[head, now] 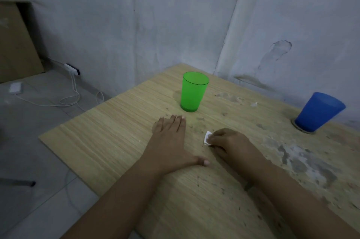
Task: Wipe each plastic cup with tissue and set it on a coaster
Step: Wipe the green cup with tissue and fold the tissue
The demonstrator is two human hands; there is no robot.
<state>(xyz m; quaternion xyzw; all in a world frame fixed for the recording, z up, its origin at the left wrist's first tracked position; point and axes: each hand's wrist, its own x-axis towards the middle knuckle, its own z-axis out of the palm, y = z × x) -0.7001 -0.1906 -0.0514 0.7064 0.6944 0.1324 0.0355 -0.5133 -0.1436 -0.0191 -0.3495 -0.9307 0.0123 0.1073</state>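
Floor at far left was grey tile, with a white charger (15,88) and its cable (70,100) looping up to a power strip (72,69) by the wall; a cardboard sheet (17,43) leaned there too. The wooden table (109,141) was pale, grained, and stained and worn toward the right.

Left hand (169,137) lay flat on the table, fingers straight and together, thumb spread out, holding nothing. Just beyond its fingertips, near but apart, stood the green cup (192,92): translucent plastic, upright, mouth up, directly on the wood.

Right hand (229,143) had fingers curled, pinching a small folded white tissue (207,137) against the tabletop, just right of the left hand.

Far right, near the wall, the blue cup (319,112) stood upright, opaque plastic, on a round brown coaster (303,131), well apart from the hands.

Walls were rough grey-white plaster, patched, meeting in a corner behind the table.
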